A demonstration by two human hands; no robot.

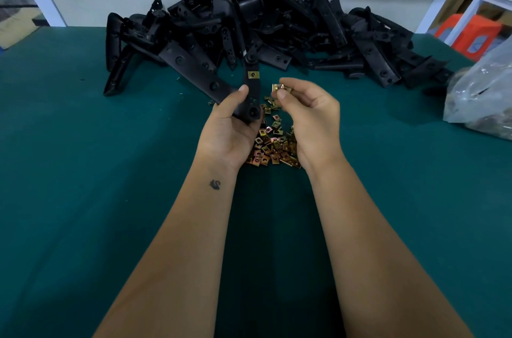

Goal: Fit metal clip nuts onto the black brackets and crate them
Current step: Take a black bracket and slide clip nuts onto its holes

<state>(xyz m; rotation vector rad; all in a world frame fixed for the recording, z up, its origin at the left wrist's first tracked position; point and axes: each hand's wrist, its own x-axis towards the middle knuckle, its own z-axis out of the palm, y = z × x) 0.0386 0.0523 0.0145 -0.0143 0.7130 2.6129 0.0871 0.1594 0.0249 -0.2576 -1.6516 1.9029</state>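
Behind the left hand (232, 127) gripping a bracket (250, 94) and right hand (310, 116) pinching a clip nut (278, 87), brackets pile (249, 24) up.

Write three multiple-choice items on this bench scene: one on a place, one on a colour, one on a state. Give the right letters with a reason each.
1. Where does the loose heap of clip nuts lie?
A. on the table between the two wrists
B. in the plastic bag
C. on top of the bracket pile

2. What colour is the table cover?
A. red
B. green
C. white

3. What is the right hand doing?
A. lying flat on the table
B. pinching one clip nut
C. gripping a bracket

Answers: 1 A, the nuts sit on the cover between the wrists. 2 B, the cloth is dark green. 3 B, thumb and fingertips pinch a single nut beside the bracket that the left hand holds.
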